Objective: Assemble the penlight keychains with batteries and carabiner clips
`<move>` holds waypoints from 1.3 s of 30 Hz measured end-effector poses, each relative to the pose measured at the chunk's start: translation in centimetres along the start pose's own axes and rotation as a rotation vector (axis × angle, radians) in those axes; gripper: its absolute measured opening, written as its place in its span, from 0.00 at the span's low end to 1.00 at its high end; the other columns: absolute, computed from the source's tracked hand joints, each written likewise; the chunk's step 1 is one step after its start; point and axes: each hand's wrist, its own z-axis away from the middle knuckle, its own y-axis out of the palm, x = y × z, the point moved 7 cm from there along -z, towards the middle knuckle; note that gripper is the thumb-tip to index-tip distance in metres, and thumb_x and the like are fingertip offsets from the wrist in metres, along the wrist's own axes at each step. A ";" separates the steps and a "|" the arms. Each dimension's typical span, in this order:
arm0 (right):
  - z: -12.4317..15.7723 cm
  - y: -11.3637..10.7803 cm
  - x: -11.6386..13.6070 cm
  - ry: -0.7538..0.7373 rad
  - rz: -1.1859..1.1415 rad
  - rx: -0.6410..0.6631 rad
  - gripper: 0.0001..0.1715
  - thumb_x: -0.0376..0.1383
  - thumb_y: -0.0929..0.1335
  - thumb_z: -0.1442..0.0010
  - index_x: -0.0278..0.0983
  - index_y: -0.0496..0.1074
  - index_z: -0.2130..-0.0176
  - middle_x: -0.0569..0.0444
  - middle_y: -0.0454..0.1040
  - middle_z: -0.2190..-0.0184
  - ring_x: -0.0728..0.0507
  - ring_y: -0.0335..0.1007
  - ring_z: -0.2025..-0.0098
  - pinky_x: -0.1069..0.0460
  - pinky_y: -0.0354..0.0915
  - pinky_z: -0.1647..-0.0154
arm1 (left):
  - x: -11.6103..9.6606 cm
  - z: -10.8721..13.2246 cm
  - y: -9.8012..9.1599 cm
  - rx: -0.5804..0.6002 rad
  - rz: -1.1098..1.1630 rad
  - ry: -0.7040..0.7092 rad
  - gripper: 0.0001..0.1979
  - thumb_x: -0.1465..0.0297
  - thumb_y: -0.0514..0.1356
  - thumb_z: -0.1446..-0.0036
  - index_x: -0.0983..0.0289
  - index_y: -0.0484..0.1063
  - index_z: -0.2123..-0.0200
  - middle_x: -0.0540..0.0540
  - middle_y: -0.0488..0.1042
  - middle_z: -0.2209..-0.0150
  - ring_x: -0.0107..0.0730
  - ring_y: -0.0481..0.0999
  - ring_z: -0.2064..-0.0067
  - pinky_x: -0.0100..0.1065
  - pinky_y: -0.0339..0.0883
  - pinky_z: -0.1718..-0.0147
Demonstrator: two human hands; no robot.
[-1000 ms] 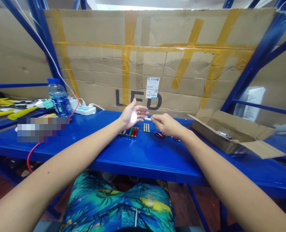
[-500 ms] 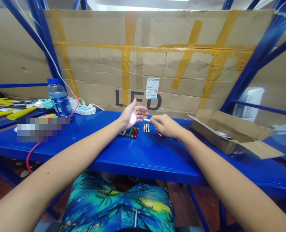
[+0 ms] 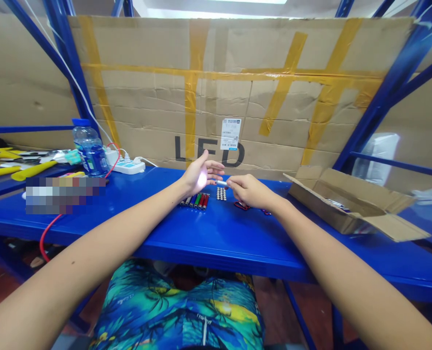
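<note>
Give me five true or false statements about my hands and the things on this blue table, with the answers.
The right hand pinches a small silver torch. True.
The left hand is a closed fist. False: it is open, a bright spot on the palm.
A row of coloured torches lies on the blue table near the left hand. True.
The water bottle stands at the table's right end. False: it stands at the left, by the power strip.
The cardboard box is taped shut. False: its flaps are open.

Silver torch [image 3: 221, 183], blue table [image 3: 164, 228], tan cardboard [image 3: 146, 112] (yellow tape stripes [image 3: 190, 97]), teal palm-print shorts [image 3: 179, 306].
</note>
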 end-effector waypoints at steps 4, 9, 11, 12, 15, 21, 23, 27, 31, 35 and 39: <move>-0.1 -0.3 0.0 -0.041 0.003 -0.021 0.22 0.39 0.59 0.32 0.38 0.57 0.77 0.57 0.62 0.81 0.48 0.54 0.75 0.51 0.49 0.70 | -0.1 0.0 0.2 0.025 -0.018 0.021 0.34 0.40 0.49 0.44 0.65 0.77 0.65 0.61 0.78 0.64 0.42 0.75 0.62 0.39 0.66 0.65; -0.1 0.0 -0.2 -0.036 -0.033 -0.001 0.22 0.41 0.58 0.32 0.39 0.56 0.77 0.57 0.62 0.81 0.48 0.54 0.75 0.50 0.49 0.71 | -0.2 0.1 0.2 0.026 0.001 0.011 0.33 0.41 0.49 0.43 0.65 0.77 0.66 0.59 0.78 0.66 0.38 0.74 0.64 0.39 0.66 0.64; -0.1 0.1 -0.1 -0.041 -0.030 0.013 0.21 0.40 0.58 0.31 0.39 0.57 0.76 0.56 0.63 0.80 0.47 0.55 0.75 0.50 0.50 0.70 | -0.2 0.1 0.2 0.025 -0.003 0.010 0.33 0.41 0.49 0.43 0.65 0.77 0.66 0.59 0.78 0.66 0.39 0.75 0.63 0.39 0.66 0.63; -0.1 0.1 -0.1 -0.042 -0.024 0.014 0.21 0.40 0.58 0.32 0.39 0.57 0.76 0.56 0.63 0.80 0.47 0.56 0.75 0.50 0.50 0.70 | -0.1 0.1 0.2 0.024 -0.005 0.008 0.33 0.41 0.49 0.43 0.64 0.77 0.66 0.60 0.78 0.65 0.40 0.75 0.63 0.40 0.66 0.63; -0.1 -0.1 -0.2 -0.033 -0.012 -0.009 0.21 0.40 0.58 0.32 0.39 0.57 0.76 0.56 0.63 0.80 0.48 0.55 0.75 0.51 0.51 0.71 | -0.1 0.1 0.2 0.010 -0.007 0.002 0.32 0.42 0.50 0.44 0.64 0.77 0.66 0.60 0.78 0.65 0.42 0.75 0.61 0.41 0.66 0.62; -0.2 0.0 -0.4 -0.034 0.009 -0.009 0.21 0.41 0.58 0.32 0.39 0.58 0.76 0.55 0.64 0.80 0.47 0.56 0.75 0.51 0.51 0.71 | -0.1 0.1 0.1 -0.003 -0.014 0.005 0.31 0.42 0.51 0.45 0.64 0.76 0.66 0.61 0.78 0.64 0.45 0.75 0.59 0.42 0.66 0.62; -0.3 0.1 -0.4 -0.042 0.035 -0.001 0.20 0.39 0.58 0.32 0.39 0.58 0.76 0.55 0.64 0.80 0.47 0.56 0.75 0.51 0.50 0.71 | -0.2 0.1 0.1 -0.001 -0.028 0.008 0.32 0.41 0.51 0.45 0.65 0.76 0.65 0.62 0.78 0.64 0.46 0.75 0.59 0.43 0.66 0.61; -0.4 0.0 -0.7 -0.028 0.054 0.004 0.20 0.39 0.58 0.33 0.38 0.58 0.76 0.56 0.64 0.79 0.47 0.56 0.74 0.51 0.50 0.70 | -0.2 0.0 0.0 0.005 -0.060 0.015 0.35 0.40 0.50 0.46 0.65 0.76 0.62 0.64 0.77 0.62 0.47 0.75 0.59 0.42 0.67 0.63; -0.5 0.0 -1.1 -0.001 0.071 -0.001 0.18 0.38 0.58 0.33 0.38 0.59 0.75 0.55 0.65 0.77 0.47 0.55 0.73 0.51 0.51 0.70 | -0.1 0.0 -0.1 0.009 -0.061 0.018 0.34 0.40 0.50 0.46 0.65 0.76 0.62 0.65 0.77 0.62 0.48 0.75 0.59 0.42 0.66 0.64; -0.4 0.1 -0.7 -0.033 0.016 -0.002 0.19 0.39 0.58 0.33 0.38 0.58 0.76 0.56 0.63 0.78 0.47 0.55 0.73 0.51 0.51 0.69 | -0.2 -0.1 -0.2 0.003 -0.089 0.016 0.36 0.39 0.49 0.46 0.65 0.77 0.60 0.64 0.78 0.62 0.48 0.75 0.58 0.42 0.67 0.63; -0.3 -0.3 -0.1 -0.063 -0.075 -0.030 0.20 0.41 0.59 0.34 0.38 0.58 0.76 0.57 0.60 0.79 0.47 0.54 0.73 0.51 0.51 0.69 | -0.3 -0.1 -0.2 0.019 -0.102 0.010 0.36 0.38 0.49 0.46 0.64 0.77 0.58 0.62 0.78 0.62 0.47 0.76 0.58 0.42 0.67 0.62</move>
